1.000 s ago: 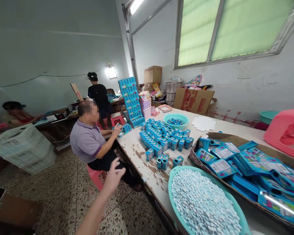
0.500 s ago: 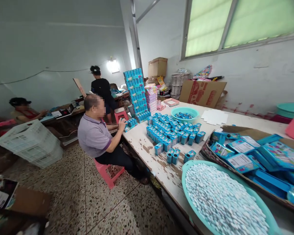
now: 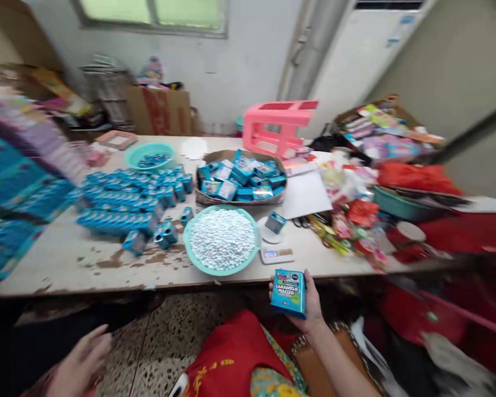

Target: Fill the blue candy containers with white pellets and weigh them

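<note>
My right hand (image 3: 310,309) holds a blue tin (image 3: 288,293) upright in front of the table edge, its printed front facing up toward me. Low at the left, my left hand (image 3: 82,358) is blurred and away from the table, with its fingers stretched out and nothing visible in it. Another blue tin (image 3: 275,222) rests on a small white scale (image 3: 277,254). Left of the scale is a turquoise basin (image 3: 187,242) full of small pale sweets (image 3: 223,238). Behind it, a cardboard box (image 3: 240,202) holds many blue tins.
Rows of blue tins (image 3: 116,218) cover the table's left part, beside stacked trays (image 3: 16,171). A smaller turquoise basin (image 3: 132,160) is behind them. To the right are a pink stool (image 3: 268,116), a white sheet (image 3: 308,193) and loose wrappers (image 3: 341,226). Dark-clothed legs (image 3: 66,342) show at lower left.
The view has swung right, from the seated co-workers to the table front. Both my hands, the tin in my right hand and the scale have come into view.
</note>
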The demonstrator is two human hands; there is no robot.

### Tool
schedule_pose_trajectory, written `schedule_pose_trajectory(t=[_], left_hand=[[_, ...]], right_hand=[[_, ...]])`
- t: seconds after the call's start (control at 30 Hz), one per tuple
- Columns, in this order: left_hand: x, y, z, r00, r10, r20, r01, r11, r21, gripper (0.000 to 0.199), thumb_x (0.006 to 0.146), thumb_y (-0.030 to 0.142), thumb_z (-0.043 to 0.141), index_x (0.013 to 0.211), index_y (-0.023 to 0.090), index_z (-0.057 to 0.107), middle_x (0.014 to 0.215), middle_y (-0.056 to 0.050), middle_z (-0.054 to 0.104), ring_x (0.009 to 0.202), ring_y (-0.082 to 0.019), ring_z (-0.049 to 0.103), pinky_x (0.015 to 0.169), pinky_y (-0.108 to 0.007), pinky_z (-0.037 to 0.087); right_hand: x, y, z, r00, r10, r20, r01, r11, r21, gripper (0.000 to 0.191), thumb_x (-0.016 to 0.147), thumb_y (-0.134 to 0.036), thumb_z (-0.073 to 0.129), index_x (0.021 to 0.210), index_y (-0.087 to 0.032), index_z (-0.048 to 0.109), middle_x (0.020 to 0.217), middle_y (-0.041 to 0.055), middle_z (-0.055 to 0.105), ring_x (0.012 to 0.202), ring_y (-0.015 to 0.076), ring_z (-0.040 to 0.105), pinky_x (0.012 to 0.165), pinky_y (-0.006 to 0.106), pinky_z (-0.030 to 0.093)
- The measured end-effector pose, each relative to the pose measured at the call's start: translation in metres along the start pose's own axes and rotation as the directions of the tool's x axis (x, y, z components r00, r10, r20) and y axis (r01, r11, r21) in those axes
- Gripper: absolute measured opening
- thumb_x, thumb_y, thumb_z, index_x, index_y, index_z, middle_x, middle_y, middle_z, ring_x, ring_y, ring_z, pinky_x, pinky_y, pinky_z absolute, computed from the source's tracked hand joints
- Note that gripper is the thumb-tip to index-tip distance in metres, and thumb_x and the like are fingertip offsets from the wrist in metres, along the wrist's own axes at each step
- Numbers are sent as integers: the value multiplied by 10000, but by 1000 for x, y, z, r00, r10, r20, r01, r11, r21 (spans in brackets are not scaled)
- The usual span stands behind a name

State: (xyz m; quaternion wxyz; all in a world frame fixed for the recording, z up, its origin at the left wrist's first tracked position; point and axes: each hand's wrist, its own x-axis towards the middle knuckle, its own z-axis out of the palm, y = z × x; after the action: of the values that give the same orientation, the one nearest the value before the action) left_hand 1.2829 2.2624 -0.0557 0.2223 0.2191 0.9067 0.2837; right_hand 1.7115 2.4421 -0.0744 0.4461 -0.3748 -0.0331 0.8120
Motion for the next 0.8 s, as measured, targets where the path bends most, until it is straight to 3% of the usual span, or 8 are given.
schedule_pose_trajectory(t=[0.03, 0.13, 0.2, 0.27, 0.4, 0.5, 0.67, 0.8], left_hand=[[12, 7, 26, 987, 2, 160, 6, 999, -45, 343, 832, 493, 556, 1032, 217, 602, 957, -31, 684, 887, -215, 653, 735, -357, 556], [32, 25, 92, 848, 42, 528, 28, 992, -122, 621, 649, 641, 640, 1109, 229, 577, 1002, -57, 697, 974, -268, 650, 769, -346, 545], [40, 36, 120, 794, 130, 594, -96, 991, -89, 736, 573, 663, 661, 1132, 192, 573, 1032, -95, 685, 1011, -296, 632, 780, -351, 528], [48, 49, 137, 754, 206, 623, -241, 970, -29, 704, 572, 654, 643, 1101, 192, 585, 1003, -84, 691, 994, -299, 631, 776, -353, 516], [67, 77, 153, 728, 213, 651, -396, 906, 147, 541, 631, 597, 590, 1072, 284, 573, 977, 34, 695, 921, -231, 643, 799, -315, 480], [76, 94, 159, 720, 237, 652, -472, 856, 211, 487, 658, 591, 545, 1060, 318, 559, 974, 83, 685, 885, -191, 642, 799, -280, 456], [82, 105, 162, 702, 285, 653, -529, 822, 209, 469, 641, 672, 504, 978, 348, 547, 947, 122, 681, 919, -199, 622, 796, -283, 444], [91, 87, 152, 716, 278, 641, -506, 838, 202, 429, 694, 648, 476, 1001, 354, 529, 946, 128, 680, 900, -194, 627, 830, -304, 436]], right_hand=[[-10, -8, -13, 997, -56, -54, 57, 998, 23, 483, 817, -544, 497, 1028, -132, 634, 950, 151, 709, 877, 301, 682, 813, 522, 508], [-42, -35, -53, 944, -238, -230, 262, 962, 77, 454, 812, -549, 487, 1023, -174, 631, 909, 122, 713, 829, 286, 684, 788, 527, 513], [-64, -49, -83, 867, -341, -363, 397, 914, 90, 452, 795, -567, 488, 982, -181, 631, 850, 102, 709, 786, 271, 681, 761, 503, 530], [-86, -56, -114, 754, -412, -511, 517, 853, 75, 450, 783, -583, 488, 923, -178, 625, 783, 82, 696, 727, 251, 675, 720, 465, 548], [-125, -42, -167, 544, -424, -724, 649, 759, 44, 405, 788, -585, 489, 851, -200, 595, 680, 32, 659, 623, 213, 647, 661, 432, 560], [-143, -18, -191, 479, -366, -798, 670, 740, 63, 379, 779, -581, 524, 796, -204, 568, 625, 8, 631, 584, 195, 629, 636, 407, 563], [-151, 5, -205, 465, -307, -830, 638, 766, 74, 327, 776, -526, 582, 770, -201, 548, 594, -2, 617, 564, 192, 629, 613, 385, 562], [-128, -3, -204, 496, -283, -821, 576, 814, 68, 327, 771, -513, 605, 773, -191, 552, 601, 10, 624, 578, 202, 638, 615, 390, 564]])
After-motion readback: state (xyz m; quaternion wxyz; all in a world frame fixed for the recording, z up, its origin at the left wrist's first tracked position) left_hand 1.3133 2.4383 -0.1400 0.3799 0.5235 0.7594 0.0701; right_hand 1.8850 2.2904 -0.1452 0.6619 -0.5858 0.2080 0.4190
